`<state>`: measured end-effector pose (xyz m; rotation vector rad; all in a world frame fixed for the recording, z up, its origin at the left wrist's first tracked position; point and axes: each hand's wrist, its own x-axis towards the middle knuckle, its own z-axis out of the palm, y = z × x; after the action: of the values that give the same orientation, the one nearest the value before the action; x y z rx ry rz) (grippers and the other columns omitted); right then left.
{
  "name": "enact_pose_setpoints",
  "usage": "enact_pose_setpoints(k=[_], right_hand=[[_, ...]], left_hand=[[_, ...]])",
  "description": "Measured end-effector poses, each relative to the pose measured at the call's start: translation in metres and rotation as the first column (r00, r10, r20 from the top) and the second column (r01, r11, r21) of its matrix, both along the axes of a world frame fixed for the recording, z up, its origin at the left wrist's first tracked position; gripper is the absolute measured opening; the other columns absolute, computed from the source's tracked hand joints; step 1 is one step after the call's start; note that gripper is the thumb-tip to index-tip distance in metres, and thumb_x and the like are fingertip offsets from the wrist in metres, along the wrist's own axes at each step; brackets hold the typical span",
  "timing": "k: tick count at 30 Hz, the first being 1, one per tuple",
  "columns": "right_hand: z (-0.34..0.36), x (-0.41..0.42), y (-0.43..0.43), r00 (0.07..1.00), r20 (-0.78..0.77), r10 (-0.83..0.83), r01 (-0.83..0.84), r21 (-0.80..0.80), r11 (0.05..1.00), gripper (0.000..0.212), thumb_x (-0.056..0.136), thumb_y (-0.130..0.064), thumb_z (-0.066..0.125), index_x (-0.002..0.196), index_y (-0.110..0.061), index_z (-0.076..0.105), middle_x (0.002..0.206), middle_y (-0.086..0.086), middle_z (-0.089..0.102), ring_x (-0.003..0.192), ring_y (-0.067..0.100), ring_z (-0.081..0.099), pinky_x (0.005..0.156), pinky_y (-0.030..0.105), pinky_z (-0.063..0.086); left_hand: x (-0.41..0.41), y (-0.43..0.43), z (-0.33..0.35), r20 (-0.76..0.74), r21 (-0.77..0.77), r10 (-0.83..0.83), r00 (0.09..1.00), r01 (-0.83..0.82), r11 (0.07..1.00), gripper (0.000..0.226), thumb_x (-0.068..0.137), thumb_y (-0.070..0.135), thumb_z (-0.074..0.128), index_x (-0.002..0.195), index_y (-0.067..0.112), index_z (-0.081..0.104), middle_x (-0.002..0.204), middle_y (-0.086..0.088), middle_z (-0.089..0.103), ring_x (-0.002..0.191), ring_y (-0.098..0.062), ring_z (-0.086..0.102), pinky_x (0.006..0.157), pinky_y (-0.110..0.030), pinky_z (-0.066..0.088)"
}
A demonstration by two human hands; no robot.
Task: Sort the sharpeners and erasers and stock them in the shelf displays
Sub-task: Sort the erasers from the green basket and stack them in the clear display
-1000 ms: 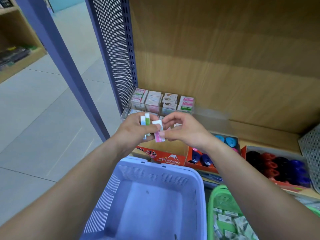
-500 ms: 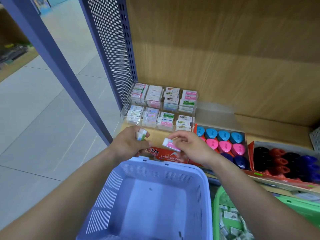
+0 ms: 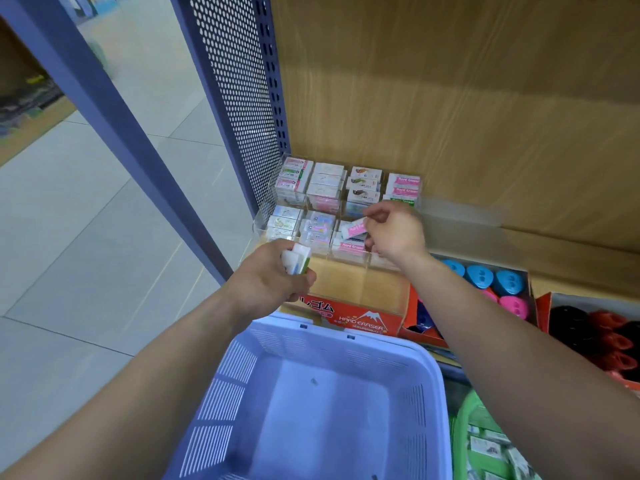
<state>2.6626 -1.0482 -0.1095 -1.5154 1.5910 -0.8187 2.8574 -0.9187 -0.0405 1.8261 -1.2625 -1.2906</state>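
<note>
A pale tiled floor (image 3: pixel 86 237) is seen on the far left. Beside it, a blue post (image 3: pixel 114 126) is leaned across the view, and a blue panel full of little holes (image 3: pixel 239 81) is fixed at the side of the shelf.

A few small erasers (image 3: pixel 296 259), white with blue and green, are gripped in the left hand (image 3: pixel 266 282). The fingers are curled round them. This hand is held just in front of the clear case (image 3: pixel 265 209), near its left end.

The clear case is set at the back of the shelf, and its little boxes are filled with rows of erasers. A pink and white eraser (image 3: pixel 354 229) is pinched between the thumb and fingers of the right hand (image 3: pixel 398 233). It is held tilted over the third box from the left in the lower row, just above another pink eraser. Whether the two are touching cannot be told.

An orange box (image 3: pixel 360 320) marked HARD ERASER is placed in front of the case. A purple basket (image 3: pixel 381 344) is seen below both arms.

Further right, blue sharpeners (image 3: pixel 479 274) and pink ones are packed in one tray, and black and red sharpeners (image 3: pixel 595 334) in the next. A green basket (image 3: pixel 464 420) with wrapped erasers (image 3: pixel 491 445) inside is seen at the bottom right.
</note>
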Motion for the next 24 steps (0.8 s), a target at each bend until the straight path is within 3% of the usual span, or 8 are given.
enact_pose_setpoints(k=[5,8,10,14,17,19,22,24], right_hand=[[-0.008,0.012,-0.021,0.934,-0.335,0.124,-0.158,-0.074,0.985,0.012,0.092,-0.012,0.063,0.095,-0.014,0.075,0.094,0.003,0.073,0.085,0.021,0.068,0.077,0.031,0.057],[-0.009,0.009,-0.021,0.774,-0.594,0.219,-0.310,-0.055,0.949,0.017,0.093,-0.013,0.058,0.093,-0.014,0.075,0.092,0.006,0.073,0.082,0.026,0.067,0.073,0.036,0.058],[-0.012,0.009,-0.017,0.708,-0.647,0.283,-0.373,-0.003,0.928,0.020,0.094,-0.016,0.055,0.095,-0.016,0.075,0.095,0.006,0.073,0.082,0.025,0.067,0.074,0.038,0.059],[-0.010,0.008,-0.010,0.762,-0.544,0.351,-0.386,0.053,0.921,0.025,0.097,-0.021,0.053,0.110,-0.016,0.074,0.116,0.001,0.072,0.101,0.024,0.066,0.085,0.035,0.055],[-0.002,0.005,-0.007,0.759,-0.538,0.368,-0.383,0.087,0.919,0.035,0.098,-0.026,0.053,0.130,-0.022,0.066,0.132,-0.002,0.067,0.118,0.022,0.062,0.095,0.035,0.052],[0.008,0.003,0.001,0.792,-0.530,0.303,-0.349,0.014,0.937,0.038,0.098,-0.027,0.053,0.134,-0.024,0.064,0.134,-0.003,0.066,0.121,0.020,0.061,0.098,0.037,0.052],[0.033,0.007,0.028,0.918,-0.332,0.215,-0.285,-0.177,0.942,0.026,0.098,-0.025,0.056,0.119,-0.024,0.072,0.112,-0.010,0.073,0.100,0.007,0.066,0.084,0.028,0.052],[0.052,0.013,0.050,0.954,-0.031,0.298,-0.300,-0.120,0.946,0.018,0.099,-0.024,0.060,0.108,-0.022,0.075,0.091,-0.009,0.074,0.077,0.005,0.065,0.070,0.024,0.050]], left_hand=[[0.004,-0.004,0.001,-0.105,0.033,0.069,0.992,-0.066,0.997,0.037,0.086,0.011,0.079,0.117,0.013,0.059,0.088,-0.008,0.067,0.073,-0.017,0.066,0.055,-0.018,0.052],[0.005,-0.006,0.000,-0.156,0.045,0.091,0.984,-0.085,0.995,0.041,0.085,0.009,0.079,0.119,0.013,0.058,0.077,0.001,0.071,0.071,-0.015,0.068,0.055,-0.021,0.054],[0.005,-0.007,0.002,-0.157,0.036,0.092,0.983,-0.088,0.995,0.042,0.086,0.007,0.078,0.122,0.013,0.056,0.076,0.004,0.073,0.067,-0.013,0.068,0.055,-0.022,0.056],[0.002,-0.008,0.004,-0.156,0.009,0.095,0.983,-0.095,0.995,0.045,0.086,0.002,0.077,0.124,0.009,0.055,0.098,-0.011,0.076,0.067,-0.015,0.066,0.059,-0.025,0.057],[0.002,-0.008,0.003,-0.144,-0.012,0.109,0.983,-0.112,0.994,0.047,0.083,0.001,0.079,0.124,0.007,0.058,0.091,-0.013,0.075,0.065,-0.016,0.067,0.063,-0.029,0.060],[0.003,-0.008,0.003,-0.119,-0.026,0.098,0.988,-0.102,0.994,0.047,0.081,0.004,0.082,0.123,0.007,0.061,0.089,-0.015,0.073,0.064,-0.018,0.067,0.064,-0.030,0.060],[-0.001,-0.008,0.006,-0.115,-0.045,0.084,0.990,-0.089,0.995,0.047,0.078,0.002,0.084,0.120,0.007,0.063,0.098,-0.022,0.071,0.066,-0.020,0.068,0.061,-0.028,0.060],[-0.005,-0.008,0.009,-0.136,-0.059,0.083,0.987,-0.091,0.994,0.044,0.075,-0.002,0.084,0.114,0.006,0.065,0.101,-0.024,0.070,0.069,-0.022,0.067,0.058,-0.027,0.059]])
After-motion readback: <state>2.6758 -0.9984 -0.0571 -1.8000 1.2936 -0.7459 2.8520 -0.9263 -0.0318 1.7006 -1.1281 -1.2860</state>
